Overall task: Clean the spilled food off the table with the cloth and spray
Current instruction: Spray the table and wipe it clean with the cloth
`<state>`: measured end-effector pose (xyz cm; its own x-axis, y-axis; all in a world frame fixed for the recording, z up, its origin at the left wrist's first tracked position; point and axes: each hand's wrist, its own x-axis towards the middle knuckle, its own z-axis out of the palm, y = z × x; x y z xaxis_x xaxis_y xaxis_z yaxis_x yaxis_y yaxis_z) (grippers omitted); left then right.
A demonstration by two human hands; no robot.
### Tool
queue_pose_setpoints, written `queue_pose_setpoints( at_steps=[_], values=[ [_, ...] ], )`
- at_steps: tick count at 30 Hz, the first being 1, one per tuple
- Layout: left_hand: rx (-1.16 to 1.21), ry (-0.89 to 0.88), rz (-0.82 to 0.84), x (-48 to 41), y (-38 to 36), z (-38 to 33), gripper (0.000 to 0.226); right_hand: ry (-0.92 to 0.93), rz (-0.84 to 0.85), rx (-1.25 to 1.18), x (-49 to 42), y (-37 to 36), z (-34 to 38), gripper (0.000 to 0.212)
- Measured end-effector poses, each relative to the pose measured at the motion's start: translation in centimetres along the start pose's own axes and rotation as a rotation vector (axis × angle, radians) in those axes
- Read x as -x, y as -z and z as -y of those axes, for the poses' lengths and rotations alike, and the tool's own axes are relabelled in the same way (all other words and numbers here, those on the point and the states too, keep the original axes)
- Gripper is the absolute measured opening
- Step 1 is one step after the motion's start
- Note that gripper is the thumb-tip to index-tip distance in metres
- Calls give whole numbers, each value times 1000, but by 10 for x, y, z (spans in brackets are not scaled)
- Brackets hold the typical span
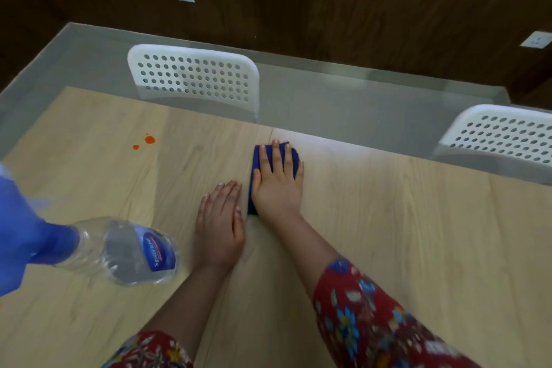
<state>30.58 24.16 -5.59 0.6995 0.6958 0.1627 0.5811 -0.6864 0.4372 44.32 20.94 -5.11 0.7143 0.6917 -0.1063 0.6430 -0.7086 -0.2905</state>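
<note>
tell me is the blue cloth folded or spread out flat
Folded. The blue cloth is a compact pad, mostly hidden beneath the flat right hand.

A pale wood-grain table point(388, 218) is carrying a folded blue cloth point(256, 164), a clear spray bottle point(131, 251) standing near the left edge, and orange food spots point(149, 139) sitting toward its far left.
</note>
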Motion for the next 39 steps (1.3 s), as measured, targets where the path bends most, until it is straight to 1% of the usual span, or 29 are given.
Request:
queue_pose_setpoints(
  at_steps=[4,8,10,14,19,24,28,30,32,34,36,38,39],
  values=[
    [-42,-66,55,2,4,-2,53,-94,37,-3,-57,13,0,55],
    [-58,-139,85,3,5,-2,52,-12,27,12,-43,19,-23,55],
    [-62,-211,101,3,6,-4,50,-21,0,22,-26,27,-57,55],
    [-82,-399,138,11,8,-12,47,-179,-85,75,0,51,-154,55],
    [11,-432,186,29,-8,-62,48,-408,-133,81,32,83,-269,54],
    [1,-535,224,44,-22,-78,49,-475,-95,93,38,105,-327,53],
    [11,-486,200,40,-25,-77,51,-469,-63,71,42,106,-335,53],
    [5,-485,199,42,-26,-78,50,-475,-86,66,67,100,-331,53],
    [6,-487,203,41,-26,-78,49,-471,-128,71,115,91,-324,53],
    [12,-491,216,42,-25,-78,50,-469,-161,83,183,81,-312,54],
    [8,-488,210,42,-25,-79,50,-476,-160,122,241,69,-296,56],
    [5,-490,201,43,-25,-80,50,-503,-143,154,268,62,-289,56],
    [6,-495,200,43,-24,-80,50,-520,-144,150,265,62,-290,57]
  ],
)
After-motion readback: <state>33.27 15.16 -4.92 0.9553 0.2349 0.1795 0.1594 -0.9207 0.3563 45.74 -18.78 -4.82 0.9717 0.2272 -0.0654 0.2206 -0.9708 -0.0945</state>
